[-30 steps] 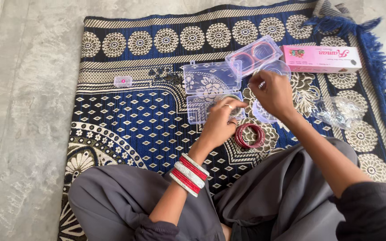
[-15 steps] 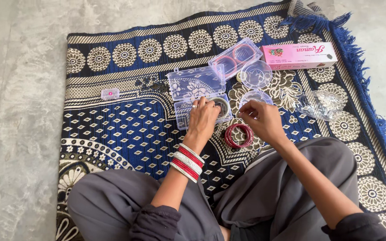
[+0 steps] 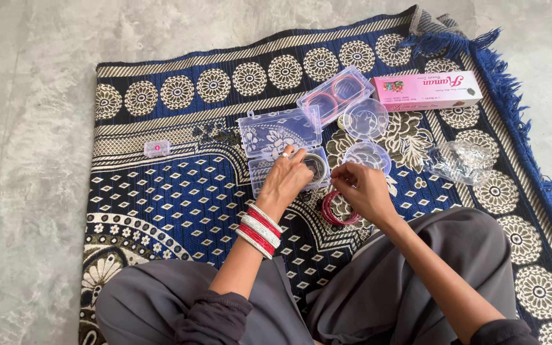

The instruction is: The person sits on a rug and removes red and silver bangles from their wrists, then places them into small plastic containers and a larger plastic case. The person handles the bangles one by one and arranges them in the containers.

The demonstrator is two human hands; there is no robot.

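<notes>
From my remote feed, the left hand [image 3: 287, 176] rests curled on the silver bangles [image 3: 315, 167] in the open clear box [image 3: 260, 172], while the right hand [image 3: 362, 187] pinches something too small to identify above the red bangles [image 3: 333, 211] on the rug [image 3: 161, 191]. I judge a nudge could tip the light box, spilling bangles. Half a second earlier, the right hand sat higher, beside the round clear container [image 3: 367, 155].
</notes>
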